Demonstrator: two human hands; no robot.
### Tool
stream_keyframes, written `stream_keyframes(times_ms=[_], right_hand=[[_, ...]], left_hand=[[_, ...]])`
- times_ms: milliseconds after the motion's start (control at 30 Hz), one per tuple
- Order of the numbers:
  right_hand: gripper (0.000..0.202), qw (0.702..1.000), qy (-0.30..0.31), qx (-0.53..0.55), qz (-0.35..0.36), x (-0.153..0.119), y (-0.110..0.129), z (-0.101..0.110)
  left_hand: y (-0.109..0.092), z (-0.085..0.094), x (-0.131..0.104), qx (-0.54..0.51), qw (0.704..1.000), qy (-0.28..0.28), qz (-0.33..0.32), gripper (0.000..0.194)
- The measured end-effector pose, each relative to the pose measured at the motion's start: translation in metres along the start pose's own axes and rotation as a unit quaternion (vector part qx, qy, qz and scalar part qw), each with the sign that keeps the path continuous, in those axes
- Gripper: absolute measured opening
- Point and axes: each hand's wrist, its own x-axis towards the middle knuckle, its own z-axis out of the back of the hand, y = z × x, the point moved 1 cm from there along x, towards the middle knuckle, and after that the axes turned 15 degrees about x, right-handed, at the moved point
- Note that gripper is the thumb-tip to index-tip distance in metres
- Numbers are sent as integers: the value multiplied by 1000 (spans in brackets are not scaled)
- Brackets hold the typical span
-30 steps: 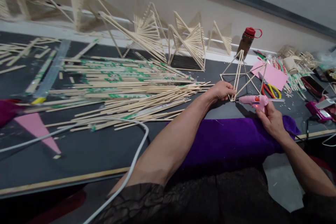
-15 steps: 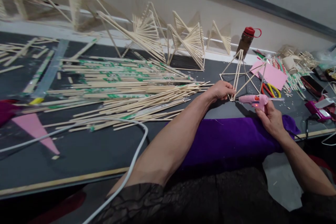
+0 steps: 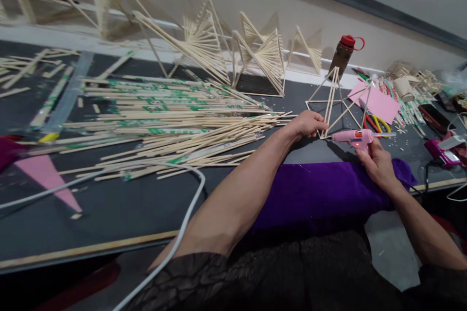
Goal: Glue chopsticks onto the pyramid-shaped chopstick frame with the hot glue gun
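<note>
My right hand [image 3: 377, 161] is wrapped round the handle of a pink glue gun [image 3: 352, 137], with a clear glue stick [image 3: 386, 134] poking out of its back and a small orange light glowing on it. The gun's nozzle points left at the near lower corner of a frame of thin wooden sticks [image 3: 332, 90]. At that corner my left hand [image 3: 310, 124] pinches the sticks between thumb and fingers. The frame stands upright on the dark table, its sticks meeting at a peak. Whether glue is coming out is too small to see.
Loose and wrapped wooden sticks [image 3: 175, 126] cover the table's left and middle. Twisted stick models [image 3: 259, 58] stand along the wall. A brown bottle with a red lid [image 3: 341, 56], pliers [image 3: 381, 126] and pink paper [image 3: 383, 106] lie beyond the frame. Purple cloth [image 3: 317, 194] lies in front; a white cable [image 3: 193, 204] crosses left.
Almost nothing differs. The view has shifted very slightly; both hands, the glue gun and the stick frame keep the same places relative to each other.
</note>
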Motion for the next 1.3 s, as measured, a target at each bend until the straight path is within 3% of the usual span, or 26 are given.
stream_keyframes(times_ms=[600, 867, 1000, 1100, 1300], right_hand=[[48, 999, 6, 33, -13, 3, -3, -2], [35, 977, -20, 198, -72, 1, 8, 1], [36, 944, -66, 305, -105, 5, 11, 3], [35, 916, -134, 354, -136, 16, 6, 13], [29, 883, -244, 378, -137, 59, -39, 53]], left_hand=[[-1, 0, -1, 2, 1000, -10, 4, 23], [9, 2, 8, 26, 1000, 5, 0, 25], [10, 3, 8, 26, 1000, 14, 6, 21], [9, 4, 7, 20, 1000, 15, 6, 18], [7, 4, 5, 17, 1000, 14, 20, 13]])
